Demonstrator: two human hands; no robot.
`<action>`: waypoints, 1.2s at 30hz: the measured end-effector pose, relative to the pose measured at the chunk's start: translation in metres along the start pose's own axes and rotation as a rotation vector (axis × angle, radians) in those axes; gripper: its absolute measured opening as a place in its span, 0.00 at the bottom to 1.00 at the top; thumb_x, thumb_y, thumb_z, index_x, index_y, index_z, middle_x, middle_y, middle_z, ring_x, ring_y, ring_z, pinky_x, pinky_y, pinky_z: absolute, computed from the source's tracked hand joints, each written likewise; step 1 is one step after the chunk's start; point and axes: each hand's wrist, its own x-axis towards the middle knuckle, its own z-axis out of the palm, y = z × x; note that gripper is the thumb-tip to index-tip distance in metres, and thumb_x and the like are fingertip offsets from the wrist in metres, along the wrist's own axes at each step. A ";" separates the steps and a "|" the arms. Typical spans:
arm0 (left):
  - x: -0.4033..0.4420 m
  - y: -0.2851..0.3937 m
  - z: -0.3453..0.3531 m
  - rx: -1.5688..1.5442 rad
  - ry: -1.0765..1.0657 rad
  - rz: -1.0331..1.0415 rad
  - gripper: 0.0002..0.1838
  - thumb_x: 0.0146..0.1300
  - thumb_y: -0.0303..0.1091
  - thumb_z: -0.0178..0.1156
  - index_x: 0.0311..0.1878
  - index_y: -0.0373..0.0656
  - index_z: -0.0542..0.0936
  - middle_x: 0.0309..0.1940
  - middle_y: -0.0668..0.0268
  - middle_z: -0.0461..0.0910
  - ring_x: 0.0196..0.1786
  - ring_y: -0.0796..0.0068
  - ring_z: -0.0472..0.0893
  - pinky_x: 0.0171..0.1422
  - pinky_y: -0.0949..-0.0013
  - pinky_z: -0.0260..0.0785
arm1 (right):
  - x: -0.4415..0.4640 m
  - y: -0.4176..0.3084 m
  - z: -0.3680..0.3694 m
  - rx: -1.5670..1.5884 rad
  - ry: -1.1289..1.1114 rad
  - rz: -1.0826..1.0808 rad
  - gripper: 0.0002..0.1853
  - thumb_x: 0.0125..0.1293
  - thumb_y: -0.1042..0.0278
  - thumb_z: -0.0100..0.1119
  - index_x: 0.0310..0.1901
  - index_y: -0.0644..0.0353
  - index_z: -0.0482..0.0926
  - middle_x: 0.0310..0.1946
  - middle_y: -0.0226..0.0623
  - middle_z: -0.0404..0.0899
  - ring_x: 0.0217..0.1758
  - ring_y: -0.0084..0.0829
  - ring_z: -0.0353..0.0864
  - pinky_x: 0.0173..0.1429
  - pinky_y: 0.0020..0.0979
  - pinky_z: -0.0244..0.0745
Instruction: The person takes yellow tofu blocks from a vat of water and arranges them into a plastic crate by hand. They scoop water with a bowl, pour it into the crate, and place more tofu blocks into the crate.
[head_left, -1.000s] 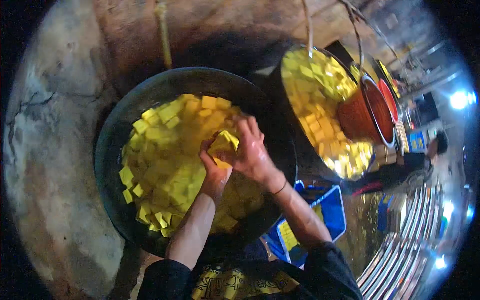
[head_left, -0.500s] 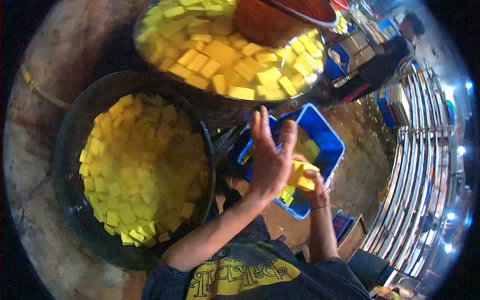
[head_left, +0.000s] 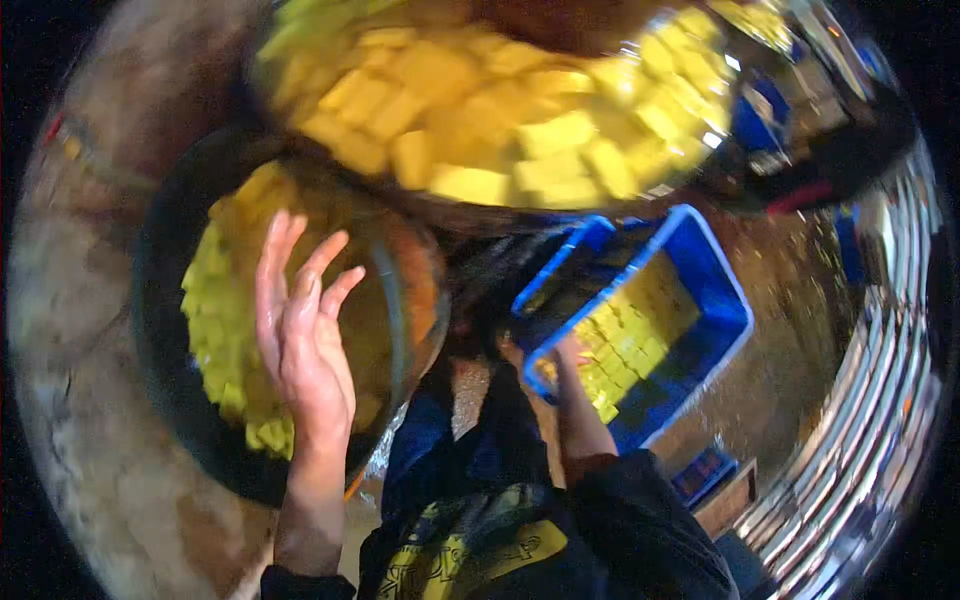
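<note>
My left hand [head_left: 308, 340] is raised over the dark round vat [head_left: 165, 400], its fingers spread and nothing in them. Below it, yellow blocks [head_left: 212, 330] that look like tofu lie in cloudy liquid. My right hand [head_left: 566, 362] reaches down into the near left end of a blue crate [head_left: 715, 275]. Rows of yellow tofu blocks [head_left: 625, 335] cover part of the crate's floor beside that hand. The right fingers are blurred and partly hidden, so whether they hold a block does not show.
A wide vat of larger yellow blocks [head_left: 470, 185] in liquid stands ahead, with a brownish tub at its far side. Another blue crate edge [head_left: 560, 265] shows beside the first. Long pale slats [head_left: 870, 400] line the right. A small blue box [head_left: 703, 475] sits near the wooden board.
My left hand has moved left, from beside the right hand to over the dark vat. My right hand, which held yellow tofu, has lowered into the blue crate. The view has shifted.
</note>
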 end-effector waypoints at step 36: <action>0.027 -0.175 -0.311 0.305 -0.184 -0.545 0.27 0.73 0.46 0.35 0.68 0.37 0.57 0.67 0.54 0.58 0.71 0.67 0.56 0.75 0.64 0.43 | -0.344 -0.445 -0.241 -0.420 -0.234 -1.643 0.20 0.58 0.57 0.58 0.52 0.52 0.76 0.50 0.42 0.76 0.52 0.40 0.77 0.56 0.42 0.71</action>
